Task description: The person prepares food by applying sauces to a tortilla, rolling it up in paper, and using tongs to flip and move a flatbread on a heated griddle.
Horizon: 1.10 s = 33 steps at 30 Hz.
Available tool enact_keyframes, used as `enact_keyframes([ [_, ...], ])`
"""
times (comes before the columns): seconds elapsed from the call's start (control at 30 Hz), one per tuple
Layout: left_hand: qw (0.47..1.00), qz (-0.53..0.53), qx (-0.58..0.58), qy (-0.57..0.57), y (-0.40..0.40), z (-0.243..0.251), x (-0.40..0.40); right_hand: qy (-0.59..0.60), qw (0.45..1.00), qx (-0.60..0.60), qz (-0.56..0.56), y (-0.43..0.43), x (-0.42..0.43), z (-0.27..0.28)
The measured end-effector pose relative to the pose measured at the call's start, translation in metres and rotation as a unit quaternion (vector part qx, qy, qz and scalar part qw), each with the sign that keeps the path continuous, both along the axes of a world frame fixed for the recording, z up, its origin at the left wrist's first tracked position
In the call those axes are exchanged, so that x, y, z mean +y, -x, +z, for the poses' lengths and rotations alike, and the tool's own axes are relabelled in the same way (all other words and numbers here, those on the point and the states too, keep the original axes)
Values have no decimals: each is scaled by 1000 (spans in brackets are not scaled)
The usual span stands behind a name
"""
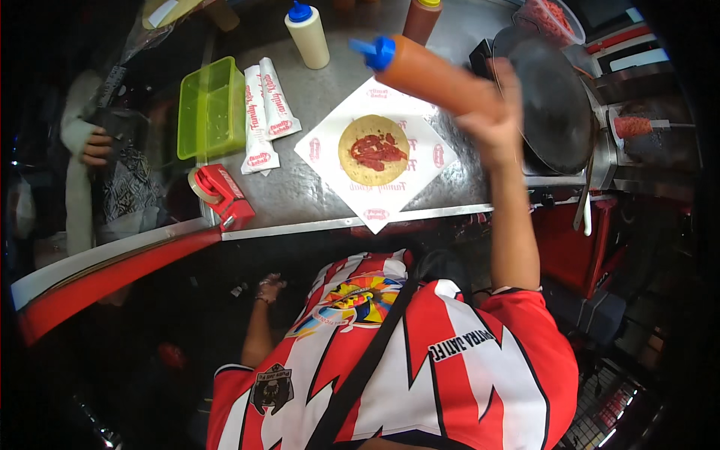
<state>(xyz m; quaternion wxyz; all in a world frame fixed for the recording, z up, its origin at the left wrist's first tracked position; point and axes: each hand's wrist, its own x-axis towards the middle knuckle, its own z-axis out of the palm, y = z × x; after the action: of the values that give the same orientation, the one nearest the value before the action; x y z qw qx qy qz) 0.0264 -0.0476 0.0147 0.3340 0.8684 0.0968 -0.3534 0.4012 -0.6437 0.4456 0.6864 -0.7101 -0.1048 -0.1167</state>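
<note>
My right hand (495, 115) is closed around an orange sauce squeeze bottle (439, 76) with a blue nozzle, tilted above the counter and slightly blurred. Below and left of it, a round flatbread (360, 126) topped with red meat slices (378, 152) lies on printed white wrapping paper (374, 199). My left hand (271, 287) hangs low beside my body, off the counter; its fingers are small and dim, and whether they are apart cannot be told. Two wrapped rolls (256, 121) (275, 101) in printed paper lie left of the flatbread.
A green plastic container (188, 112) and a red tape dispenser (230, 197) are at the left. Squeeze bottles of white sauce (308, 39) and brown-red sauce (422, 21) stand behind. A round griddle (554, 107) is at the right. A person's hand (97, 147) shows beyond the left panel.
</note>
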Motion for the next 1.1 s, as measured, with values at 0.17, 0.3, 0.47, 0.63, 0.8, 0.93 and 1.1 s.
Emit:
enact_keyframes([
  [0.17, 991, 76, 112, 14, -50, 5, -15, -168, 985, 3, -32, -6, 16, 60],
  [0.3, 992, 100, 26, 72, -64, -4, -18, -252, 965, -49, -62, -6, 32, 65],
  [0.47, 995, 83, 25, 52, -82, 28, -60, -160, 984, 48, -68, 5, 44, 16],
  [0.63, 980, 137, 73, 125, -26, -7, -27, -100, 991, 57, -61, 19, 42, 10],
  [0.8, 986, 89, 122, 73, 20, -34, 6, -154, 977, 137, -51, 26, 36, -4],
  [0.93, 976, -206, 25, -62, -4, -17, -4, -177, 969, 162, -57, 31, 28, 0],
  [1.1, 982, 150, 54, 97, -29, -14, -23, -150, 974, 164, -39, 34, 30, 10],
])
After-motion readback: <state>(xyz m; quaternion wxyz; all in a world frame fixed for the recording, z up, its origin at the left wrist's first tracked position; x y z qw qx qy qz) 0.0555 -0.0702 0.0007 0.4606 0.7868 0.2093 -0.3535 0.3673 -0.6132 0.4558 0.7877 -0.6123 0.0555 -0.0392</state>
